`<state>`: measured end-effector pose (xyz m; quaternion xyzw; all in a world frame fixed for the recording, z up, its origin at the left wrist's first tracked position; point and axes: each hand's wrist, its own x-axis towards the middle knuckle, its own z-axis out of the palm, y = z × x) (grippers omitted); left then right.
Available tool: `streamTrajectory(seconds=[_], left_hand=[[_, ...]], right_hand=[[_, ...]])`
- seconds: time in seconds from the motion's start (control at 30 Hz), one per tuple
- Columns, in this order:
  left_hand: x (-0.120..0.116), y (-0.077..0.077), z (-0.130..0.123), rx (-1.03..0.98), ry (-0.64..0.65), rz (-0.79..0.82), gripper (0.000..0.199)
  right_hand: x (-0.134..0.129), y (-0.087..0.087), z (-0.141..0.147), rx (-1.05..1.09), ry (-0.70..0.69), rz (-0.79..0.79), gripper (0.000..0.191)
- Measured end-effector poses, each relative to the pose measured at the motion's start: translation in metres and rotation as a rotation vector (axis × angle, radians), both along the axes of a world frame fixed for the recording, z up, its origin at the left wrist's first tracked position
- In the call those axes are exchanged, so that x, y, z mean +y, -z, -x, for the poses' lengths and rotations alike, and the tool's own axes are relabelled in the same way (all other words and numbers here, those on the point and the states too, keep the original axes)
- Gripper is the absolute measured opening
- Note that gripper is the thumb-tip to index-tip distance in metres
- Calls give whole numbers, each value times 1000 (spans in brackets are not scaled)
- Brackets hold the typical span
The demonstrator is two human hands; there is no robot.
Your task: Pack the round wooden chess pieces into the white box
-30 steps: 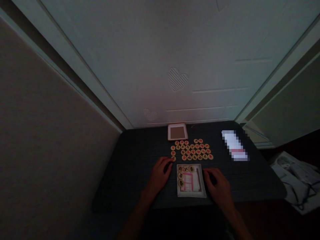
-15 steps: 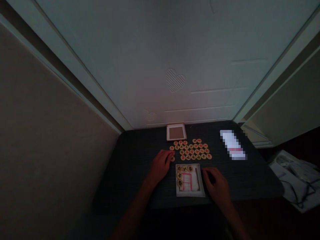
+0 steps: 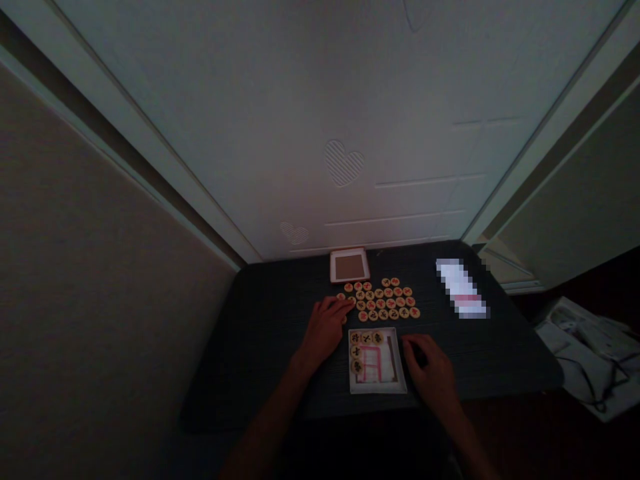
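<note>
Round wooden pieces with red or black characters lie in rough rows on the dark table. My left hand rests over the left end of these rows, its fingertips on a piece and its fingers partly covering others. Below the rows is a white tray with several pieces along its top and left sides and a red-lined sheet in it. Just right of the tray, my right hand rests on the table with fingers curled, thumb and index close together; whether anything is between them is too dark to tell.
A shallow box lid lies behind the pieces near the wall. A bright, pixelated object is at the table's right. Beyond the table's right edge, a white container holds bags and a dark cable.
My left hand has moved slightly up over the pieces, its fingers now stretched further across them. The view has shifted a little. My right hand stays beside the tray.
</note>
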<state>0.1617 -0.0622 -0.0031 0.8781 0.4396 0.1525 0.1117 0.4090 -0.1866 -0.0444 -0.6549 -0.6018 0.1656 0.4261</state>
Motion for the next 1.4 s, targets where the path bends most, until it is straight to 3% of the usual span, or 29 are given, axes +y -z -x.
streamTrajectory(seconds=[0.5,0.7,0.87,1.4], left_hand=[[-17,-4,2,9,11,20,47],[-22,-6,5,-22,29,-3,35],[-16,-6,4,-57,-12,-22,22],[2,-14,0,-43,68,30,15]], right_hand=[[-1,2,0,-4,-1,6,23],[-1,3,0,-13,4,10,23],[-1,2,0,-16,-3,0,25],[0,3,0,-11,4,7,26]])
